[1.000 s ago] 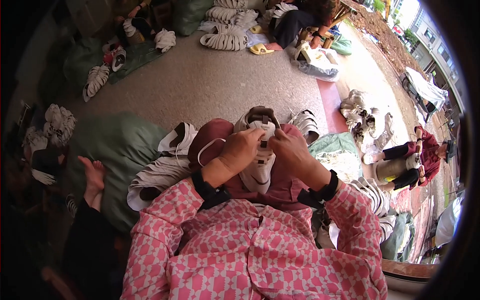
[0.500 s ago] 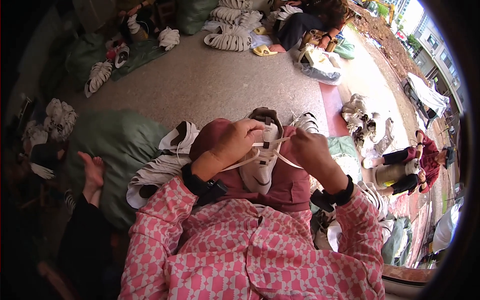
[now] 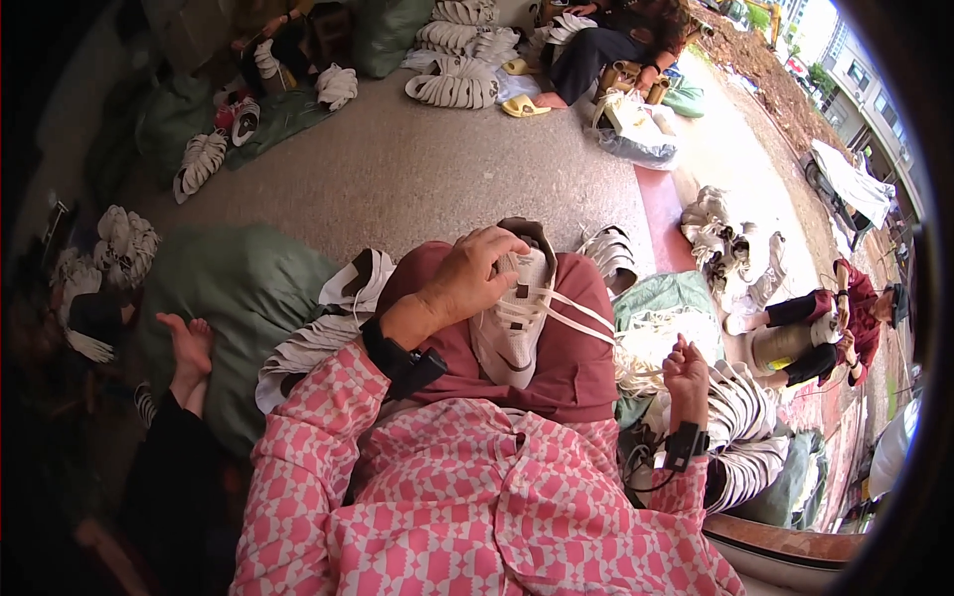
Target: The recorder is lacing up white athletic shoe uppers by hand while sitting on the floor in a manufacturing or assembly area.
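A white sneaker [image 3: 512, 333] with a brown collar lies between my knees, its toe toward me. My left hand [image 3: 477, 273] grips its upper from the left, near the tongue, with the fingers bent over the edge. White shoelaces [image 3: 581, 316] come out of the eyelets and trail to the right across my thigh. My right hand [image 3: 686, 375] is away from the shoe, palm up with loosely bent fingers, and I see nothing in it. Beneath and beside it a heap of white laces [image 3: 664, 333] lies on a green sack [image 3: 671, 288].
Stacked white shoe uppers lie at my left [image 3: 316, 348] and at my right [image 3: 740, 407]. A large green sack [image 3: 234, 288] bulges on the left, with a person's bare foot [image 3: 189, 348] on it. Other people sit farther off; a yellow slipper [image 3: 525, 106] lies on the floor.
My right hand has left the lace and moved right and toward me. The laces now trail to the right. My left hand has moved from the lace onto the shoe's side.
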